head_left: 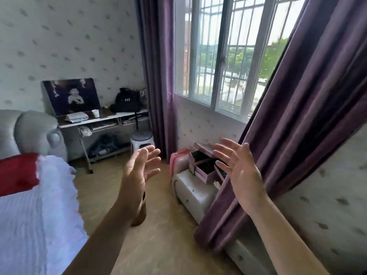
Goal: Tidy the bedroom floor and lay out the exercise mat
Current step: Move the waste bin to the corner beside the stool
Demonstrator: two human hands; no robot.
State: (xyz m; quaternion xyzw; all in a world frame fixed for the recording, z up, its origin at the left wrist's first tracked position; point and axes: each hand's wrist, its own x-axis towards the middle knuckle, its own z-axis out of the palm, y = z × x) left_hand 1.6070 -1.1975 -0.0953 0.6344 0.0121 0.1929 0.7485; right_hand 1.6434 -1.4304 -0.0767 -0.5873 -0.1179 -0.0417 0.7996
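Note:
My left hand and my right hand are both raised in front of me over the tan floor, palms facing each other and fingers spread, holding nothing. A brown cylindrical object stands upright on the floor, partly hidden behind my left forearm. I see no exercise mat in view.
The bed with a white cover and a red pillow fills the left. A white cabinet carrying pink boxes stands under the window beside purple curtains. A cluttered desk and a stool line the far wall.

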